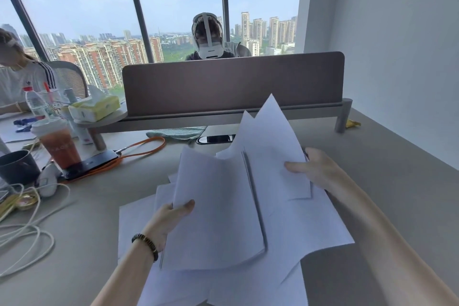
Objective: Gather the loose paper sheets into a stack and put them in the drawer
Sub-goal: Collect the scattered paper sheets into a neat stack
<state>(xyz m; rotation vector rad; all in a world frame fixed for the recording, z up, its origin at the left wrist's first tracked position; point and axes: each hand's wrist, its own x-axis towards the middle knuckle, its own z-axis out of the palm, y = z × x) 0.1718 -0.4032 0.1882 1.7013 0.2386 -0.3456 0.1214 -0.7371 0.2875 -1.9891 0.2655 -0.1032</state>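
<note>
From the head view, we hold white paper sheets (223, 206) in both hands over the desk (397, 169): our left hand (169, 218) pinches the near-left edge of one bundle, thumb on top and fingers hidden beneath, while our right hand (315, 169) grips the far-right bundle the same way, thumb pressed across the top sheet. The two bundles tilt toward each other and form a shallow V, which we judge suits bringing them together into a single stack. Their corners fan out at the far end, so the edges are not yet squared. More loose sheets (139, 218) lie flat on the desk below and toward us, overlapping at odd angles; these remain to be collected. We see no drawer anywhere in this view, so the putting-away step looks some way off. To the left, well apart from the paper, stand an iced drink cup (59, 144), a dark mug (17, 166), a tissue pack (94, 107) and an orange strap (139, 149), and white cables (29, 231) curl near the desk edge. A grey partition (233, 82) closes the far side.
</note>
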